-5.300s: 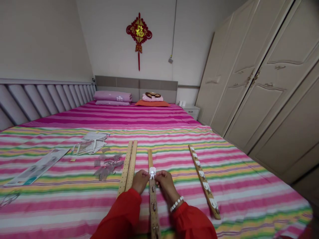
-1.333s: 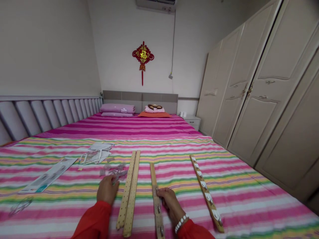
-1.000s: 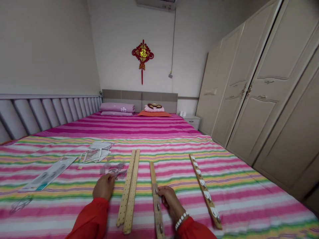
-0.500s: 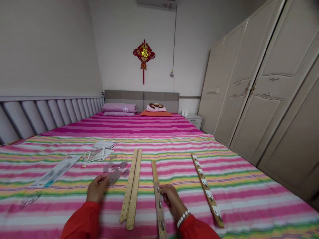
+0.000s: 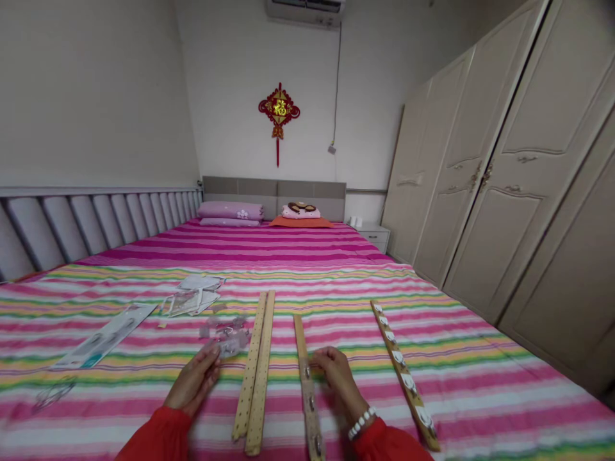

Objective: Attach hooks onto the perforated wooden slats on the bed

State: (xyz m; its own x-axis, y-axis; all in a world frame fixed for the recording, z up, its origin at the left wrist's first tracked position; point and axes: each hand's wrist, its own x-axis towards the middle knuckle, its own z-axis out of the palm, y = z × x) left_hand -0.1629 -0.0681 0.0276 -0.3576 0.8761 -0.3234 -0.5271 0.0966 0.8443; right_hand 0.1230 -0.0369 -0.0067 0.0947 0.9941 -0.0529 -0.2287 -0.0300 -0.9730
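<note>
striped bedspread (image 5: 461,390) under wooden slats (image 5: 248,384)

A striped bed (image 5: 461,400) carries wooden strips (image 5: 254,397) and plastic wrappers (image 5: 192,301).

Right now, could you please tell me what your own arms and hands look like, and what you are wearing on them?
The left sleeve and the right sleeve are bright red, long and reach the wrists. The left hand and the right hand are bare, without gloves. A bracelet of round white beads circles the right wrist.
</note>
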